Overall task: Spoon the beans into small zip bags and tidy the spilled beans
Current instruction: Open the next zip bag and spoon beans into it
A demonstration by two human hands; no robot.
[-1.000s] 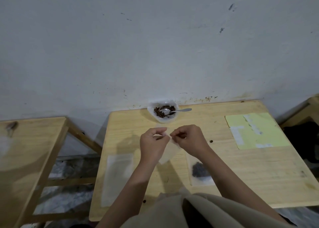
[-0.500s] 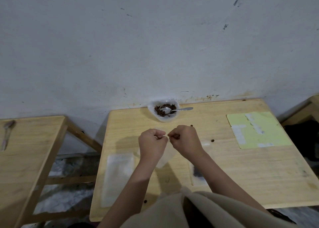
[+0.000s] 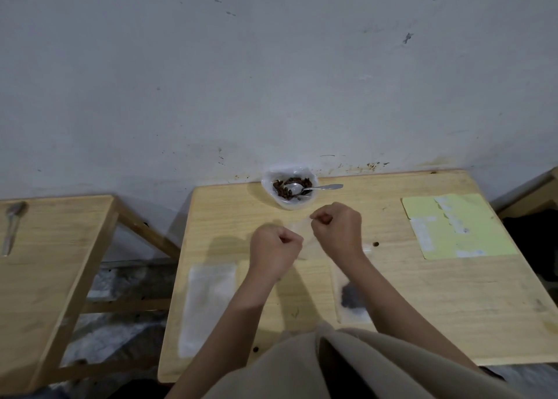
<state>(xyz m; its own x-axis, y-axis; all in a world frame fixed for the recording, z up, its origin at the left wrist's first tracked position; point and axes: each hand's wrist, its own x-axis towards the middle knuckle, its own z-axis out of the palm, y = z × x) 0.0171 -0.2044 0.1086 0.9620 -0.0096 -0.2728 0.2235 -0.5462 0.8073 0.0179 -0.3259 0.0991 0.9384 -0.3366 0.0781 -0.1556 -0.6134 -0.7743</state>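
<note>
Head view: left hand (image 3: 273,249) and right hand (image 3: 339,229) pinch the zip bag (image 3: 297,226) stretched between them; spoon (image 3: 314,188) lies just beyond the right-hand fingers.

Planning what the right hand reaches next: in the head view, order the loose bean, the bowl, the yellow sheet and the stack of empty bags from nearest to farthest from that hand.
From the right hand:
1. Loose bean, just to its right on the table.
2. Bowl, beyond it by the wall.
3. Yellow sheet, far right.
4. Stack of empty bags, left, past the left hand.
</note>
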